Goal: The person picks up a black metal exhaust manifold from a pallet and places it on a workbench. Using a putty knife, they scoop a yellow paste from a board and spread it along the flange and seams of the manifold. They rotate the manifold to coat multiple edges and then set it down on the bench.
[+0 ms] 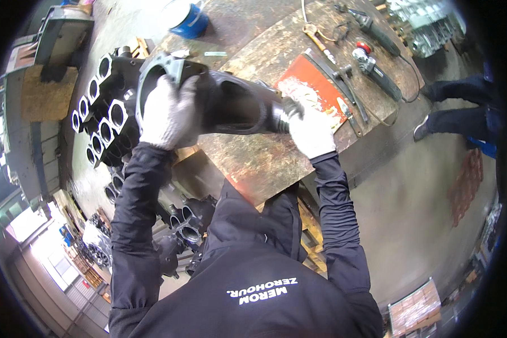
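Note:
A large dark metal casting (231,104), hollow with a wide flange at one end and an oval opening in its side, lies lengthwise across the left part of the workbench (248,163). My left hand (172,112), in a white glove, grips the flanged end by its rim, thumb and fingers wrapped over the edge. At the narrow, ridged end, my right hand (312,132), also gloved in white, is closed around the tip; its fingers are partly hidden. Just beyond the right hand lies a red sheet (300,73) smeared with white.
Two angle grinders (380,76) with cords and several long hand tools (343,84) lie on the bench's right side. A blue bucket (188,22) stands at the far side. Similar dark castings (104,107) are stacked at left. Another person's legs (462,107) show at right.

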Available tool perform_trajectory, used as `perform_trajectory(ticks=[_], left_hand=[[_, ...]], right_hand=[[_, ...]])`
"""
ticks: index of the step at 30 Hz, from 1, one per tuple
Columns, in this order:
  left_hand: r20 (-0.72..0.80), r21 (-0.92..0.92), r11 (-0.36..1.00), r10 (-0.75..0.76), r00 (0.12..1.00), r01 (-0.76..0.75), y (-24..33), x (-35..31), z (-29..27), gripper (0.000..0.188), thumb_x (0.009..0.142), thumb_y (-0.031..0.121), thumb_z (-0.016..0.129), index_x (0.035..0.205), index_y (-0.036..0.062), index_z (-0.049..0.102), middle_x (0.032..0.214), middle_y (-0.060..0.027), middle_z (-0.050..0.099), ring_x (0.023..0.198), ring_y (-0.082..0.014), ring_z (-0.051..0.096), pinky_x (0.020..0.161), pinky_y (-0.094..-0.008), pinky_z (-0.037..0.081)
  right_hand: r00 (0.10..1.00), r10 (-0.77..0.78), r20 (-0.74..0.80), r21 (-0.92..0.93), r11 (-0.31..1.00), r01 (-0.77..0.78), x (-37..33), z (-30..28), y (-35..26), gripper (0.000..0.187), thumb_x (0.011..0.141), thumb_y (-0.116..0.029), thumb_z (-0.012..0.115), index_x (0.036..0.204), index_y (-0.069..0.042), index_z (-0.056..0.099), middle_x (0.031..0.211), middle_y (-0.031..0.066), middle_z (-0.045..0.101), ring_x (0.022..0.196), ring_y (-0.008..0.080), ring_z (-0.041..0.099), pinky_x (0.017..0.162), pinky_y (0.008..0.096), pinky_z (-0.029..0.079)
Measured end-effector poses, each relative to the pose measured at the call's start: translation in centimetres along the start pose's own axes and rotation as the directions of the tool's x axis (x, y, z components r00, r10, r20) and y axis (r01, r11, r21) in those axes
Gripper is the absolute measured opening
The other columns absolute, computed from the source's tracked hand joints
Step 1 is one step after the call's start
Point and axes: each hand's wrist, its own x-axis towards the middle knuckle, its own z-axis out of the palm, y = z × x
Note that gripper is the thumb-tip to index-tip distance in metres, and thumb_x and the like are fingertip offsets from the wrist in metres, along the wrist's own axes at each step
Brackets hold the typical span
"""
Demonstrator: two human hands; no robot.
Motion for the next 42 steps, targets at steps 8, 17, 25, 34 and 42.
perform_trajectory(ticks=[8, 17, 25, 34, 42], left_hand=[[0.152, -0.068, 0.959, 0.284, 0.947, -0.277, -0.4, -2.1, -0.2, 0.047, 0.096, 0.031, 0.070, 0.118, -0.0047, 0.050, 0.084, -0.0250, 0.070, 0.078, -0.0426, 0.071, 0.065, -0.0472, 0.056], [-0.052, -0.112, 0.845, 0.520, 0.853, -0.522, -1.8, -5.3, 1.2, 0.037, 0.089, 0.029, 0.071, 0.102, -0.0019, 0.055, 0.065, -0.0141, 0.066, 0.055, -0.0316, 0.069, 0.049, -0.0429, 0.053], [0.055, -0.445, 0.804, 0.465, 0.883, -0.395, 0.9, -11.8, 4.9, 0.021, 0.091, 0.015, 0.058, 0.101, -0.0027, 0.057, 0.070, -0.0165, 0.068, 0.058, -0.0297, 0.068, 0.054, -0.0407, 0.053], [0.175, -0.372, 0.747, 0.640, 0.748, -0.551, 0.8, -13.6, 5.7, 0.048, 0.094, 0.018, 0.054, 0.130, -0.0150, 0.052, 0.106, -0.0276, 0.067, 0.095, -0.0409, 0.069, 0.084, -0.0547, 0.054], [-0.466, -0.754, 0.167, 0.544, 0.697, -0.635, -10.6, -18.8, 3.0, 0.038, 0.094, 0.022, 0.054, 0.125, 0.0013, 0.061, 0.128, -0.0192, 0.063, 0.120, -0.0345, 0.061, 0.104, -0.0422, 0.048]], right_hand=[[0.914, 0.390, 0.110, 0.042, 0.917, -0.396, -9.5, 4.6, -3.1, 0.062, 0.105, -0.055, 0.046, 0.111, 0.003, 0.068, 0.094, 0.0334, 0.070, 0.093, 0.0489, 0.069, 0.081, 0.0531, 0.054], [0.727, 0.668, 0.156, 0.282, 0.676, -0.681, -15.4, 11.2, 1.1, 0.086, 0.103, -0.071, 0.033, 0.126, 0.005, 0.064, 0.102, 0.0268, 0.070, 0.094, 0.0394, 0.068, 0.083, 0.0443, 0.053], [0.508, 0.850, 0.140, 0.584, 0.344, -0.735, -17.0, 11.3, 3.0, 0.086, 0.101, -0.071, 0.040, 0.131, 0.008, 0.059, 0.110, 0.0177, 0.070, 0.097, 0.0289, 0.069, 0.087, 0.0384, 0.058], [0.388, 0.922, -0.003, 0.594, 0.313, -0.741, -21.5, 7.7, 3.1, 0.081, 0.100, -0.066, 0.048, 0.137, 0.006, 0.054, 0.127, 0.0177, 0.062, 0.112, 0.0290, 0.063, 0.096, 0.0388, 0.054], [0.424, 0.786, -0.449, 0.600, 0.618, -0.508, -16.6, 3.8, -7.0, 0.079, 0.099, -0.062, 0.055, 0.142, 0.005, 0.050, 0.143, 0.0178, 0.055, 0.127, 0.0291, 0.057, 0.103, 0.0392, 0.050]])
